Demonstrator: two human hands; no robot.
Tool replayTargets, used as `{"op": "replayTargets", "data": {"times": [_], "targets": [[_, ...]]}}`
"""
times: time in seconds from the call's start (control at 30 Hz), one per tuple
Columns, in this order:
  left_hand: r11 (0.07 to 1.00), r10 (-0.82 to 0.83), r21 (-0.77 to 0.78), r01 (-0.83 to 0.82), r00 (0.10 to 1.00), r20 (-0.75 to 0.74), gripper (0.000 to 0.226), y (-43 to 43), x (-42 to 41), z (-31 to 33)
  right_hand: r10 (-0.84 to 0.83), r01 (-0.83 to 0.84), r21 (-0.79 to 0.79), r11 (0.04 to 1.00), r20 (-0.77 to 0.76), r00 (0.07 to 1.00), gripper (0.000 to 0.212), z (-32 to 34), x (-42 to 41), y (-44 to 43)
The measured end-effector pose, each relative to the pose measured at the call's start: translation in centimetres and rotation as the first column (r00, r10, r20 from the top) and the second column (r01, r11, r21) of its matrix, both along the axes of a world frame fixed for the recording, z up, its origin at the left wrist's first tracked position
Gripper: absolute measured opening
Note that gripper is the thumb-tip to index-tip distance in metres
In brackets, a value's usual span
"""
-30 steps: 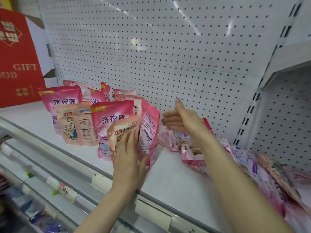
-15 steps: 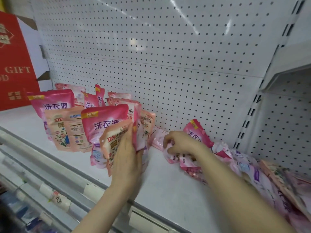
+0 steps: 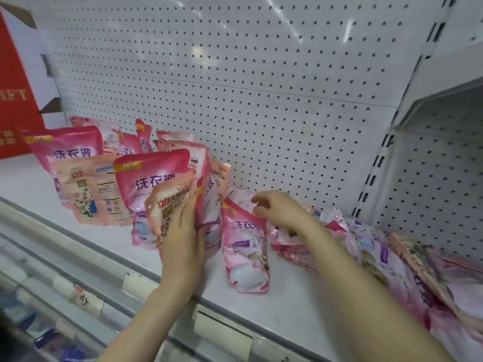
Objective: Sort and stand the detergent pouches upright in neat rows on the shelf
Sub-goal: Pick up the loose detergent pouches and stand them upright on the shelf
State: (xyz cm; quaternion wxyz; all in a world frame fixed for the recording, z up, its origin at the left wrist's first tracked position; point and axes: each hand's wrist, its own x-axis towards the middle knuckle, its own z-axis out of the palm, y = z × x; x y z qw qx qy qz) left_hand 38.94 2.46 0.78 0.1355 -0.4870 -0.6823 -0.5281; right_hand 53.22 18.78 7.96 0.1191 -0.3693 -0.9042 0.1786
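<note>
Your left hand (image 3: 183, 239) presses flat, fingers straight, on an upright peach plastic detergent pouch (image 3: 167, 205), hiding its lower print. Just right of that pouch a crumpled pink plastic pouch (image 3: 247, 249) lies lengthwise, top toward the white pegboard (image 3: 261, 100). Your right hand (image 3: 277, 210), blurred, pinches that top with curled fingers.

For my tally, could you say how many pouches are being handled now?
2: a peach pouch under the left grip in the standing group; a pink pouch pinched by the right grip beside it; possibly more unseen.
</note>
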Motion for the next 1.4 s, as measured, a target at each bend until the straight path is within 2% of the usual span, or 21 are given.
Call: {"op": "replayTargets", "data": {"times": [0.1, 0.23, 0.3, 0.37, 0.47, 0.53, 0.6, 0.7, 0.8, 0.9, 1.0, 1.1, 1.2, 1.33, 1.4], "targets": [[1.0, -0.016, 0.026, 0.015, 0.999, 0.045, 0.066, -0.9, -0.7, 0.3, 0.034, -0.022, -0.08, 0.997, 0.155, 0.987, 0.054, -1.5, -2.8, 0.5], [0.999, 0.013, 0.038, -0.018, 0.994, 0.109, 0.064, -2.1, -1.3, 0.7, 0.097, -0.072, -0.128, 0.989, 0.198, 0.975, 0.047, -2.0, -4.6, 1.1], [0.999, 0.022, 0.042, -0.028, 0.99, 0.139, 0.068, -2.8, -1.3, 0.9, 0.047, -0.034, -0.135, 0.99, 0.101, 0.994, 0.037, -1.5, -4.1, 1.1], [0.992, 0.07, 0.094, -0.08, 0.991, 0.112, 0.071, -3.7, -1.1, 0.9, 0.004, -0.012, -0.111, 0.994, -0.069, 0.998, 0.021, -0.6, -2.8, 0.8], [0.965, 0.101, 0.244, -0.095, 0.995, -0.012, 0.055, -4.8, 0.4, 0.5, 0.024, -0.047, -0.063, 0.997, -0.316, 0.949, 0.013, 2.1, -0.2, -1.3], [0.976, 0.002, 0.217, 0.016, 0.997, -0.083, 0.041, -5.0, 2.0, 0.5, 0.055, -0.075, -0.035, 0.997, -0.397, 0.916, 0.008, 4.2, 1.3, -3.4], [0.988, -0.139, 0.061, 0.141, 0.989, -0.045, 0.049, -4.7, 3.7, 0.7, 0.104, -0.103, 0.026, 0.994, -0.432, 0.896, 0.008, 5.9, 2.4, -5.3], [0.957, -0.231, -0.144, 0.25, 0.964, 0.134, 0.085, -3.6, 5.2, 0.5, 0.179, -0.125, 0.146, 0.981, -0.458, 0.871, 0.01, 7.5, 2.9, -7.1], [0.979, -0.143, -0.116, 0.167, 0.971, 0.192, 0.08, -2.9, 5.5, -0.4, 0.235, -0.146, 0.225, 0.963, -0.449, 0.862, 0.009, 7.9, 1.9, -7.9], [0.999, -0.014, -0.045, 0.026, 0.97, 0.242, 0.075, -3.0, 4.7, -0.7, 0.269, -0.195, 0.202, 0.96, -0.457, 0.848, 0.008, 7.6, 0.0, -8.2], [0.999, 0.046, 0.0, -0.048, 0.959, 0.279, 0.075, -3.2, 3.6, -0.9, 0.289, -0.244, 0.155, 0.957, -0.47, 0.834, 0.009, 7.4, -1.2, -8.1], [0.999, 0.05, -0.001, -0.052, 0.951, 0.306, 0.079, -3.3, 3.3, -1.2, 0.254, -0.237, 0.098, 0.967, -0.485, 0.837, 0.013, 7.5, -0.4, -6.9], [0.999, 0.052, 0.001, -0.054, 0.957, 0.284, 0.093, -3.7, 3.5, -1.5, 0.145, -0.138, 0.049, 0.989, -0.469, 0.871, 0.017, 7.3, 1.7, -4.6], [0.995, 0.073, 0.05, -0.082, 0.983, 0.171, 0.108, -3.9, 4.0, -0.9, -0.042, 0.029, -0.041, 0.999, -0.348, 0.937, 0.019, 6.5, 4.4, -0.8], [0.993, 0.087, 0.069, -0.099, 0.983, 0.164, 0.11, -3.6, 4.1, -0.5, -0.136, 0.123, -0.072, 0.99, -0.23, 0.964, 0.023, 5.5, 4.8, 1.1]]}}
